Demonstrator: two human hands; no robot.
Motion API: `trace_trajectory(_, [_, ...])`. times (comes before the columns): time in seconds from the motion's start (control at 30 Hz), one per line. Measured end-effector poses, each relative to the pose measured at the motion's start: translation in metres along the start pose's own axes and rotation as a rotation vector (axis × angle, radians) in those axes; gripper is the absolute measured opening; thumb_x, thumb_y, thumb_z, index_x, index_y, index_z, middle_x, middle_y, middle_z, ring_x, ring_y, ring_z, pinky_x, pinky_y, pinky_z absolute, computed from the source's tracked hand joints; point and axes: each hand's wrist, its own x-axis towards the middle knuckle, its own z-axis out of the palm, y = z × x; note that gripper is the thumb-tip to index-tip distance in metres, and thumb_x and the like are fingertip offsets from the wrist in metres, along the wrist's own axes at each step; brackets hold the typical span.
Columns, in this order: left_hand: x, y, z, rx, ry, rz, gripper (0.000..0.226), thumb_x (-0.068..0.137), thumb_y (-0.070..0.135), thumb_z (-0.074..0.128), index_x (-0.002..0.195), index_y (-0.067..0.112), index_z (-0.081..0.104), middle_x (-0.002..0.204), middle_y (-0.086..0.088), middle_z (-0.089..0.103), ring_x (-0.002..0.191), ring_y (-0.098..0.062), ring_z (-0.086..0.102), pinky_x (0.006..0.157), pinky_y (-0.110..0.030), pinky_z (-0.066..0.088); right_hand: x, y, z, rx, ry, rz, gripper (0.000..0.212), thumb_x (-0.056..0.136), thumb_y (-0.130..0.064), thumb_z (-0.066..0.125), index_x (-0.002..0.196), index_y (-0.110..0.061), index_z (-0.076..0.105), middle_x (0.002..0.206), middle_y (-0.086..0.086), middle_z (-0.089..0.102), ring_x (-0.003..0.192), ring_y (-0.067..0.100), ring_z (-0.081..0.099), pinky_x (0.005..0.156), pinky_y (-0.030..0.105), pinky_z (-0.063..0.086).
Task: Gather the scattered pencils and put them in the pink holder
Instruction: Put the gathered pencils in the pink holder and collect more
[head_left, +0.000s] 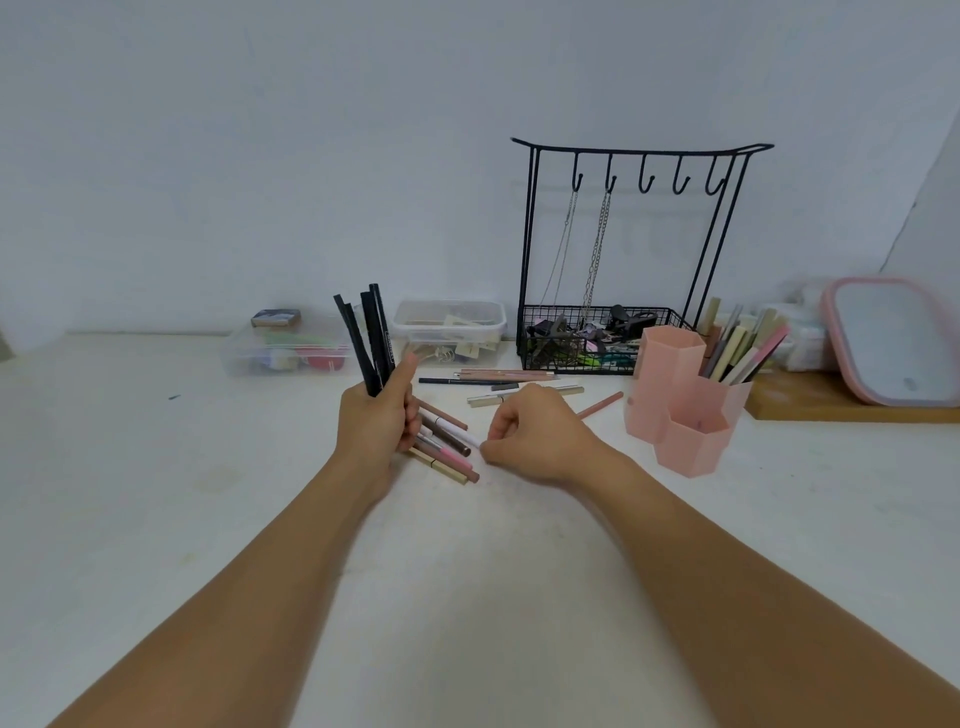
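**Pencils: a bunch in the left fist, the rest lying crosswise by the right hand**

Pencils still loose on the white tabletop (156, 493) fall in two lots. A fan of slim brown, pink and beige pencils (448, 448) lies between the hands, long axes slanting from upper left to lower right. A second row of dark and tan pencils (498, 379) lies farther back, nearly left-to-right.

The left hand (375, 421) grips a bundle of thin black pencils (368, 338) upright, thumb raised. The right hand (530, 431) is curled, fingertips pinching the near end of a white pencil (469, 441) in the fan; it is the nearer hand.

The pink hexagonal plastic holder (680, 410) stands to the right, just past the right wrist, one cell already holding sticks. A black wire rack (623, 239) stands behind it, with clear plastic boxes (449, 325) behind the rows; nothing blocks the path.
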Motion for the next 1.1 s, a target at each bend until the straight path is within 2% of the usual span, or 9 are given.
trace_trajectory(0.13, [0.001,-0.002,-0.001,0.003,-0.013,0.032,0.031,0.098,0.035,0.064,0.077,0.012,0.060,0.056,0.000,0.053,0.047,-0.013,0.050,0.041,-0.023,0.033,0.002,0.003,-0.005,0.286,0.008,0.085,0.012,0.080,-0.019,0.079,0.073,-0.009,0.076,0.059,-0.008,0.067,0.047,0.004,0.051,0.050,0.021,0.044])
trace_trajectory(0.3, [-0.001,-0.002,0.000,-0.089,-0.047,-0.018,0.030,0.097,0.039,0.065,0.086,0.012,0.058,0.054,0.004,0.035,0.043,-0.010,0.028,0.039,-0.020,0.022,0.002,-0.002,-0.005,0.965,-0.136,0.165,0.009,0.092,-0.015,0.071,0.084,-0.010,0.072,0.074,0.006,0.064,0.047,0.008,0.038,0.039,0.019,0.022])
trace_trajectory(0.4, [-0.005,0.000,0.004,-0.090,-0.077,-0.027,0.038,0.091,0.048,0.069,0.083,0.013,0.057,0.048,0.008,0.032,0.039,-0.007,0.026,0.037,-0.019,0.023,0.000,-0.015,0.011,1.057,-0.119,0.149,0.007,0.095,-0.017,0.067,0.089,-0.014,0.069,0.076,0.003,0.064,0.048,0.008,0.039,0.040,0.017,0.021])
trace_trajectory(0.53, [-0.008,0.000,0.007,-0.060,-0.087,0.019,0.036,0.081,0.039,0.083,0.073,0.015,0.056,0.047,0.008,0.047,0.040,-0.009,0.045,0.041,-0.019,0.038,-0.006,-0.034,0.027,0.974,-0.059,0.063,0.006,0.096,-0.013,0.066,0.095,-0.009,0.069,0.065,-0.003,0.062,0.042,0.005,0.040,0.038,0.017,0.029])
trace_trajectory(0.63, [-0.005,-0.007,0.007,-0.047,-0.118,0.063,0.030,0.077,0.027,0.088,0.073,0.013,0.062,0.065,-0.008,0.065,0.061,-0.026,0.066,0.059,-0.035,0.057,-0.007,-0.040,0.035,0.917,-0.026,-0.001,0.005,0.095,-0.005,0.064,0.095,-0.003,0.069,0.056,-0.007,0.062,0.040,0.001,0.049,0.037,0.020,0.036])
trace_trajectory(0.77, [-0.001,-0.008,0.006,0.056,-0.048,0.070,0.030,0.085,0.030,0.080,0.077,0.008,0.062,0.068,-0.012,0.064,0.060,-0.026,0.064,0.059,-0.032,0.052,-0.006,-0.037,0.035,0.859,0.014,0.006,0.004,0.089,-0.007,0.074,0.092,-0.006,0.073,0.076,0.006,0.069,0.055,0.005,0.060,0.051,0.018,0.048])
trace_trajectory(0.87, [-0.001,-0.005,0.004,0.038,-0.015,0.039,0.032,0.091,0.031,0.072,0.078,0.008,0.055,0.056,-0.009,0.054,0.044,-0.020,0.054,0.044,-0.026,0.042,0.000,-0.027,0.030,0.678,0.162,0.003,0.002,0.087,-0.015,0.076,0.088,-0.014,0.077,0.077,-0.004,0.067,0.065,0.003,0.059,0.067,0.016,0.049])
trace_trajectory(0.97, [0.001,-0.002,0.001,-0.008,0.040,0.018,0.036,0.096,0.037,0.065,0.074,0.011,0.052,0.050,-0.008,0.050,0.047,-0.025,0.058,0.038,-0.023,0.038,0.004,-0.015,0.028,0.401,0.210,0.015,0.005,0.083,-0.025,0.077,0.080,-0.021,0.076,0.075,-0.008,0.067,0.060,-0.003,0.054,0.062,0.014,0.042])
trace_trajectory(1.1, [0.002,-0.001,-0.001,-0.021,0.012,0.023,0.043,0.100,0.038,0.059,0.069,0.009,0.051,0.051,-0.008,0.054,0.049,-0.026,0.056,0.037,-0.023,0.037,0.003,-0.011,0.026,0.325,0.166,0.063,0.010,0.078,-0.030,0.080,0.076,-0.021,0.075,0.077,0.002,0.073,0.072,0.012,0.067,0.054,0.012,0.043])
